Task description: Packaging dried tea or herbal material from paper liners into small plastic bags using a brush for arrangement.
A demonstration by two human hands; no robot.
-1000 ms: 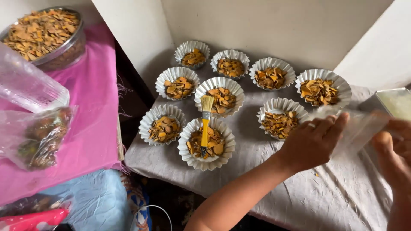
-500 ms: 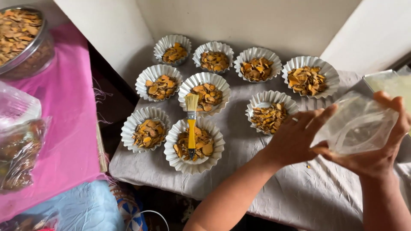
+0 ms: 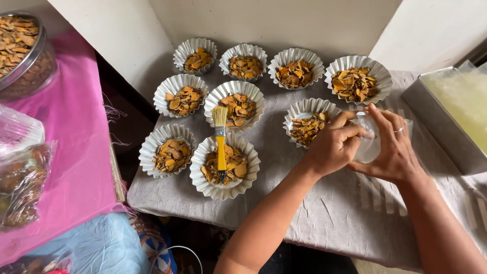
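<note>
Grey cloth covers the worktop point(image 3: 324, 223), which stands against a pale wall. Over its right half a clear plastic bag point(image 3: 369, 144) is held between both hands: the left hand point(image 3: 332, 144) has its fingers point(image 3: 350, 131) curled and pinched on the bag's near edge, and the right hand point(image 3: 394, 149), a ring on one finger, wraps its fingers round the far side, so most of the bag is hidden between them. Just beside the left hand sits a fluted foil cup point(image 3: 310, 120) of orange-brown chips, one of nine such cups set in rows across the cloth. A yellow-handled brush point(image 3: 221, 144) lies over the nearest cup point(image 3: 224, 165), bristles pointing away. To the right stands a metal tray point(image 3: 446, 109) with a pale yellow filling. On the left a pink cloth point(image 3: 76, 152) carries a round tub point(image 3: 23, 53) of the same chips and some crumpled plastic bags point(image 3: 23, 172).
</note>
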